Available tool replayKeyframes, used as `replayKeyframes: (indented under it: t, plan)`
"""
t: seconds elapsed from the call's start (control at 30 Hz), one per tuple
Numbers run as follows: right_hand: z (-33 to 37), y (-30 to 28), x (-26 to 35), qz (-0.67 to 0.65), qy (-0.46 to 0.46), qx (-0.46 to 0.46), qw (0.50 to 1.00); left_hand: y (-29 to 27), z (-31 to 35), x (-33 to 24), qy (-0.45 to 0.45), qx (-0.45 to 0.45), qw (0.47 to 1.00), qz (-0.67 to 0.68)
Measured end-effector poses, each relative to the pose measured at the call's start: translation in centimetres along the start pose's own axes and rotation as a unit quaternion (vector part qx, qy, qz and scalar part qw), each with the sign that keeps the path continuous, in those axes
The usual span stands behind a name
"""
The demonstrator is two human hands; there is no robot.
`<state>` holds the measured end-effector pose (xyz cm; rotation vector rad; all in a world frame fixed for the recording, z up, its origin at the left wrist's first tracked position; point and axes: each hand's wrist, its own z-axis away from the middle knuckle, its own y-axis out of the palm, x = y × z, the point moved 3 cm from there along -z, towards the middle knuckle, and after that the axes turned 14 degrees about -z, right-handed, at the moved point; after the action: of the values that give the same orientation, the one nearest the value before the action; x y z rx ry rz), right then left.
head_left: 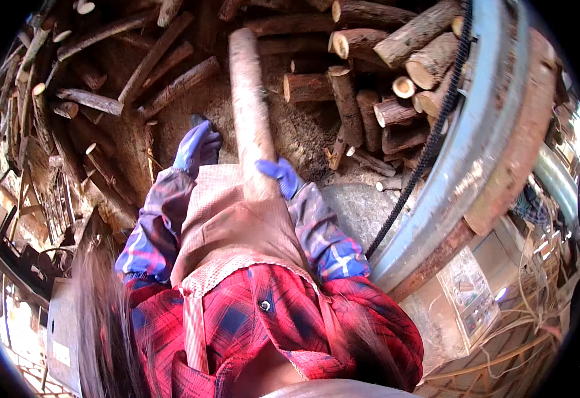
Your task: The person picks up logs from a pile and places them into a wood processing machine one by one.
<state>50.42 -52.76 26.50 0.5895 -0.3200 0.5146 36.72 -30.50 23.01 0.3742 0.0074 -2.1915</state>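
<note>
A long, pale-barked log (pixel 245 99) slants up and away from my apron (pixel 210 205), its near end against my lap. My right hand (pixel 281 176), in a purple-blue glove, is closed around the log near that end, with the thumb lying across the bark. To the left of the log is my left hand (pixel 197 146), gloved alike, its fingers curled in and apart from the log. A small dark thing (pixel 199 120) shows just past those fingers; whether the hand holds it I cannot tell.
Cut logs (pixel 310 87) lie heaped ahead and to the right, with thinner branches (pixel 164 66) at the left. A curved blue-grey metal beam (pixel 466 152) rises on my right, a black ridged cable (pixel 429 149) along its inner side. Wood dust (pixel 296 126) covers the ground ahead.
</note>
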Motion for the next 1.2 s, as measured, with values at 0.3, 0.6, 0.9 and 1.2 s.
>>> replayKeyframes:
  t: [0.3, 0.6, 0.9, 1.2]
  plan:
    - [4.0, 6.6, 9.8, -0.029, -0.041, 0.089, 0.995, 9.3, 5.0, -13.5, 0.258, 0.157, 0.943, 0.142]
    - [13.7, 8.1, 39.1, -0.126, -0.369, 0.081, 0.917, 25.1, 25.7, -32.7, 0.603, 0.158, 0.775, -0.102]
    - [19.9, -5.0, 74.1, 0.366, -0.534, -0.259, 0.716, 17.7, 14.5, -23.5, 0.468, -0.005, 0.869, -0.163]
    - [15.0, -11.7, 69.3, 0.540, -0.334, -0.407, 0.657, 6.4, 7.7, -14.4, 0.540, -0.161, 0.759, -0.325]
